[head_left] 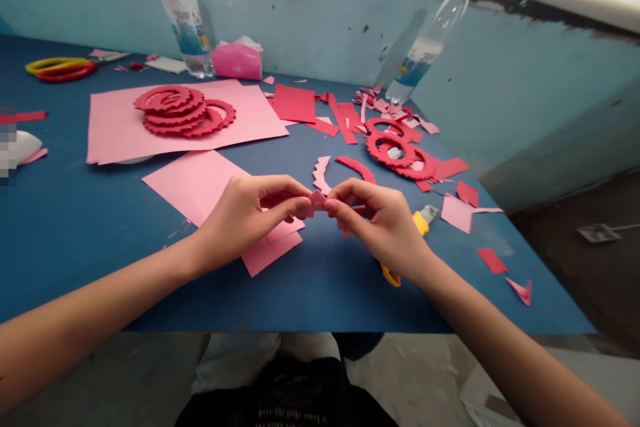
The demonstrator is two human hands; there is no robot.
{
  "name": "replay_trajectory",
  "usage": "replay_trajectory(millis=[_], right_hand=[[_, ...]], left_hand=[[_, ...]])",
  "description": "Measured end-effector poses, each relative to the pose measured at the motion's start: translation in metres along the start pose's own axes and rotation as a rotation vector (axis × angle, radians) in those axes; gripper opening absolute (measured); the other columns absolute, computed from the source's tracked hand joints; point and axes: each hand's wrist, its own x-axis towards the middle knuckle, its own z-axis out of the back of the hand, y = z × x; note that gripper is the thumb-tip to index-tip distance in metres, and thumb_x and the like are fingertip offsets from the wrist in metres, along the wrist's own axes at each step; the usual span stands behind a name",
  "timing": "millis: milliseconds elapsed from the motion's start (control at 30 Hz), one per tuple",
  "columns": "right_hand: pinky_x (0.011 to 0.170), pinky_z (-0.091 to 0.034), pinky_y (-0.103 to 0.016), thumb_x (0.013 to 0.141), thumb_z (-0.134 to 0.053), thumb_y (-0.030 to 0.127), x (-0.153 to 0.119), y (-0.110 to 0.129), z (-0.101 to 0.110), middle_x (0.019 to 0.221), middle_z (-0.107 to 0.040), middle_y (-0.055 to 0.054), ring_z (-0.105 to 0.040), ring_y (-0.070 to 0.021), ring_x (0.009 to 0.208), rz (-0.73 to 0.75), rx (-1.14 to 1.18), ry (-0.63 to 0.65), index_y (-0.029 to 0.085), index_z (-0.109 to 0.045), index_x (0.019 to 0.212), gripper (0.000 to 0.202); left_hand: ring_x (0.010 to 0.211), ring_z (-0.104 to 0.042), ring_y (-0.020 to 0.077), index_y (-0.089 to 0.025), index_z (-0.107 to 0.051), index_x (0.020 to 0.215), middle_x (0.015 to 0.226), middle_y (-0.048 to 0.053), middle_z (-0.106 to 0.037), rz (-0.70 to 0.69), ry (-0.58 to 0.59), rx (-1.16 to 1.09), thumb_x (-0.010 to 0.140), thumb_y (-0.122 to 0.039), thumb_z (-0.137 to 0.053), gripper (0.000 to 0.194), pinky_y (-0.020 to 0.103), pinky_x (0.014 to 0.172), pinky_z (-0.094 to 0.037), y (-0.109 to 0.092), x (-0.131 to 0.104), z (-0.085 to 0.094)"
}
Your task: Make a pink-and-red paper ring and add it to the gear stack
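Observation:
Between my two hands, above the front part of the table, is a small folded piece of pink paper (317, 199). My left hand (260, 210) pinches its left end with thumb and forefinger. Its right end is held in the fingertips of my right hand (375, 217). Under my left hand lie pink paper sheets (197, 180). Just beyond the fingers are a curved pink folded-paper strip (321, 172) and a red one (356, 167). A yellow utility knife (421, 221) lies partly hidden behind my right hand.
Red toothed paper rings (173, 110) are stacked on a large pink sheet (113, 123), with more red rings (395, 150) at right. Paper scraps litter the back right. Two plastic bottles (183, 20), scissors (63, 69) and a pink tissue pack (237, 61) stand or lie along the wall.

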Motion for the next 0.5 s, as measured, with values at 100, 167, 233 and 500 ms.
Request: replay_trajectory(millis=[100,167,233,500], right_hand=[[0.054,-0.042,-0.023,0.091,-0.066,0.032,0.0,0.0,-0.001,0.071,-0.063,0.0,-0.056,-0.0098,0.063,0.016,0.005,-0.01,0.016,-0.065,0.081,0.019],[0.053,-0.043,-0.023,0.091,-0.067,0.032,0.0,0.0,-0.001,0.071,-0.064,0.0,-0.056,-0.0095,0.062,0.018,0.009,-0.019,0.016,-0.065,0.081,0.019],[0.052,-0.043,-0.023,0.091,-0.067,0.033,0.001,-0.001,0.0,0.07,-0.063,0.001,-0.055,-0.0089,0.059,0.003,0.018,-0.025,0.016,-0.065,0.081,0.02],[0.049,-0.047,-0.02,0.091,-0.066,0.036,0.001,-0.002,0.005,0.064,-0.061,0.003,-0.053,-0.0069,0.051,-0.071,0.162,0.003,0.016,-0.064,0.082,0.022]], left_hand=[[0.061,-0.065,0.0088,-0.017,-0.075,0.089,0.069,-0.002,-0.073,-0.011,-0.011,-0.01,0.088,-0.021,-0.068,0.009,0.017,0.061,-0.057,0.0,0.001,0.0],[0.06,-0.065,0.0085,-0.017,-0.075,0.088,0.067,-0.002,-0.072,-0.031,-0.018,0.002,0.089,-0.021,-0.067,0.009,0.017,0.06,-0.057,0.0,0.001,-0.001],[0.062,-0.067,0.0087,-0.016,-0.073,0.09,0.071,-0.001,-0.074,-0.064,-0.02,0.03,0.09,-0.021,-0.065,0.009,0.017,0.061,-0.058,0.001,0.001,-0.001],[0.077,-0.069,0.0092,-0.017,-0.06,0.119,0.099,0.003,-0.074,-0.494,-0.033,0.291,0.084,-0.015,-0.072,0.037,0.02,0.073,-0.062,0.014,0.0,0.0]])
